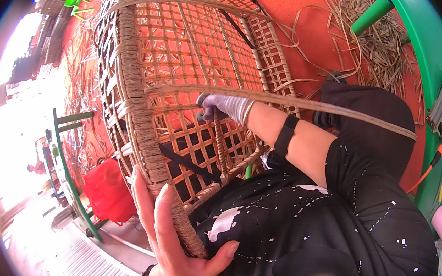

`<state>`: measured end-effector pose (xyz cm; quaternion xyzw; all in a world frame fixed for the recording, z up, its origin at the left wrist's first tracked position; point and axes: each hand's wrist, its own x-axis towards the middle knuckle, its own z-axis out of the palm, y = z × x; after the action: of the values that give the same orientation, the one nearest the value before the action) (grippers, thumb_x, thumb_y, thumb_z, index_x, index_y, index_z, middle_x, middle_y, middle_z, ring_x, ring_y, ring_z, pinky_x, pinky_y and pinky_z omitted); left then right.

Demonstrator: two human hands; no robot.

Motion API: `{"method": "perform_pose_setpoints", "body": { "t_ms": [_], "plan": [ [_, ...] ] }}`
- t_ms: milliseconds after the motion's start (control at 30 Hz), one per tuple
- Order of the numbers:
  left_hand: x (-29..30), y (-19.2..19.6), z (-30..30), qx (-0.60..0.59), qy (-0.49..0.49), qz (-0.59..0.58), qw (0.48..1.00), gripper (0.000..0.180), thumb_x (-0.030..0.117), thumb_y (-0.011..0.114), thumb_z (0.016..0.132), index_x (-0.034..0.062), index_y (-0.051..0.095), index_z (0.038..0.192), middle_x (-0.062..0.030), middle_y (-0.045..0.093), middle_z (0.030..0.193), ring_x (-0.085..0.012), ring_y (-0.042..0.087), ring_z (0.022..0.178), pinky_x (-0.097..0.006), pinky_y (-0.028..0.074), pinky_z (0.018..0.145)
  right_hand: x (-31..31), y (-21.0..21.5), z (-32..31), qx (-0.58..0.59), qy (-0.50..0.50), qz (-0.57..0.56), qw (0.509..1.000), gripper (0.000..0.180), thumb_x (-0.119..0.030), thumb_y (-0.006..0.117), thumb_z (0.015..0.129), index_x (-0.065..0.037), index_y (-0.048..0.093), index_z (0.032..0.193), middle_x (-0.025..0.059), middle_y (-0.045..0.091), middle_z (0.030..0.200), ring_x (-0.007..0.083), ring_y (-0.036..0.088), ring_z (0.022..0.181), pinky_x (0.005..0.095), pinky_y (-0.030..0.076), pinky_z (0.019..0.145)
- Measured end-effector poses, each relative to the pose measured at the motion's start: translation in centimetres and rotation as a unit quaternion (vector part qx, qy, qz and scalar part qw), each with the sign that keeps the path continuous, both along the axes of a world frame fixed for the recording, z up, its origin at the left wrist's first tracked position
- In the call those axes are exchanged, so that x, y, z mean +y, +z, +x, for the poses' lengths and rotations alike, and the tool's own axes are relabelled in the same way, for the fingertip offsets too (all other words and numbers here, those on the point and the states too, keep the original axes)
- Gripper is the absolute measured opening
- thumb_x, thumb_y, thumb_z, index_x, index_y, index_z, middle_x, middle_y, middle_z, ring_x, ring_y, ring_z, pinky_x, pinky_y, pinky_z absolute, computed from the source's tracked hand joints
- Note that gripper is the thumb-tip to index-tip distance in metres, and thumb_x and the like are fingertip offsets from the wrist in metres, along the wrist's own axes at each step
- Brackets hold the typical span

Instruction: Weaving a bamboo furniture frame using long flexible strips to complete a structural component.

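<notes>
A large woven rattan frame [135, 66], perhaps part of a chair, leans against my body, with an open lattice and a thick wrapped rim. My bare left hand [175, 247] lies along the lower rim, its fingers stretched out on the outer side and its thumb spread apart. Inside the frame, my right hand [226, 107], in a greyish glove, has its fingers curled round a thin wrapped rod [220, 148]; the fingertips are partly hidden. A long flat rattan strand [312, 103] runs from the rim over my right wrist, out to the right.
Cut rattan strips [370, 35] lie heaped on the orange floor at the far right. A green bench [422, 31] with tools along it stands at my right. To the left are a red bag [109, 192] and a green metal frame [69, 177].
</notes>
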<state>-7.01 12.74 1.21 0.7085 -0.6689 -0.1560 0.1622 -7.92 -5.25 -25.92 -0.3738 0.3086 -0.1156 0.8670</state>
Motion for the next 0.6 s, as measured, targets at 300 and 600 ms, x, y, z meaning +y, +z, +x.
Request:
{"method": "perform_pose_setpoints", "body": {
  "t_ms": [300, 600],
  "plan": [
    [0.4, -0.8, 0.7, 0.017, 0.010, -0.007, 1.000, 0.098, 0.043, 0.074, 0.066, -0.0102, 0.024, 0.131, -0.0423, 0.013, 0.136, -0.0521, 0.021, 0.128, -0.054, 0.021, 0.103, 0.3, -0.9, -1.1, -0.142, -0.007, 0.181, 0.973, 0.023, -0.025, 0.050, 0.092, -0.004, 0.058, 0.100, 0.0090, 0.067, 0.084, 0.0193, 0.066, 0.081, 0.0302, 0.053, 0.073],
    [0.6, -0.8, 1.1, -0.011, 0.001, 0.012, 1.000, 0.096, 0.048, 0.066, 0.072, -0.0049, 0.019, 0.137, -0.0339, 0.007, 0.142, -0.0428, 0.019, 0.133, -0.048, 0.020, 0.106, 0.4, -0.2, -1.3, -0.080, -0.090, 0.231, 0.965, 0.014, -0.005, 0.055, 0.086, 0.007, 0.056, 0.093, 0.0182, 0.064, 0.076, 0.0257, 0.066, 0.063, 0.0358, 0.056, 0.051]
  ]
}}
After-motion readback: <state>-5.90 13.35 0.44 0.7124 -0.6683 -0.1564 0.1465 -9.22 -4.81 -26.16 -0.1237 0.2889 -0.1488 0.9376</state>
